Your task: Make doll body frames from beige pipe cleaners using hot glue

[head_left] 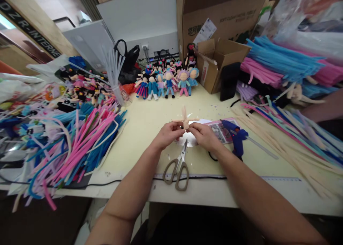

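Between my two hands, over the middle of the table, is a small peach pipe-cleaner doll body with strands sticking out to both sides and away from me. My left hand pinches it from the left, fingers closed. From the right, my right hand is closed on it too, with thumb and fingertips together. Under the hands lies a shiny round plate, partly covered by them. Scissors with beige handles lie just in front, blades pointing toward the hands. Right of my right hand is a blue glue gun with a glue stick in it.
Pipe cleaners are heaped at left, more bundles at right. Several finished dolls stand at the back beside a small cardboard box and a black phone. A black cable and ruler run along the front edge.
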Tool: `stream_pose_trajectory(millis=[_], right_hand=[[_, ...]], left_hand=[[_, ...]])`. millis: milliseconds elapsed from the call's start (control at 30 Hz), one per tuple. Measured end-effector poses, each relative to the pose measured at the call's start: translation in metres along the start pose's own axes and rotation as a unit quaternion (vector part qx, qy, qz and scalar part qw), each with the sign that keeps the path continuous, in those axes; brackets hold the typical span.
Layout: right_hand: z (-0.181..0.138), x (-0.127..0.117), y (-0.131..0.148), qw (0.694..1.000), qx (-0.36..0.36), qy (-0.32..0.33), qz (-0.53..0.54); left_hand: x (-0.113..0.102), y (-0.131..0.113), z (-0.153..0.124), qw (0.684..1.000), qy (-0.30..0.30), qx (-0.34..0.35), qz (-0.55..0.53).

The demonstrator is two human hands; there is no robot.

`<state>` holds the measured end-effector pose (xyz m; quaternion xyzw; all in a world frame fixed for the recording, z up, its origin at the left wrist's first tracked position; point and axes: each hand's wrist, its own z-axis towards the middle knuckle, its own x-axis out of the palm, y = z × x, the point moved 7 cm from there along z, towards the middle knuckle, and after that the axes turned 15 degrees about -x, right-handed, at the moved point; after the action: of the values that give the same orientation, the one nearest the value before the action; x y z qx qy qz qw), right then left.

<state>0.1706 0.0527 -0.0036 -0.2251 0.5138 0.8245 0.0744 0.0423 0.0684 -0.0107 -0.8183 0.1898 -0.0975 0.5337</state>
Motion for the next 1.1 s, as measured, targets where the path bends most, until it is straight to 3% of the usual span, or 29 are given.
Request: stream_pose_trajectory(millis=[200, 400, 667, 867, 1100], right_hand=[[0.001, 0.0, 0.003, 1.0, 0.016, 0.022, -0.001], [-0.001, 0.007, 0.0, 1.0, 0.008, 0.028, -0.001], [-0.001, 0.001, 0.001, 1.0, -0.002, 0.008, -0.009], [-0.001, 0.007, 0.006, 0.998, -0.025, 0.048, 0.015], [-0.001, 0.004, 0.008, 0.998, -0.011, 0.043, -0.053]], left_hand=[[0.009, 0.004, 0.002, 0.997, 0.054, -0.012, -0.054], [0.005, 0.007, 0.006, 0.999, -0.011, -0.003, -0.045], [0.009, -0.006, 0.0, 1.0, 0.004, 0.03, -0.002], [0.01, -0.001, 0.002, 0.995, 0.045, 0.022, -0.089], [0.004, 0.0, 0.003, 0.996, 0.004, 0.05, -0.069]])
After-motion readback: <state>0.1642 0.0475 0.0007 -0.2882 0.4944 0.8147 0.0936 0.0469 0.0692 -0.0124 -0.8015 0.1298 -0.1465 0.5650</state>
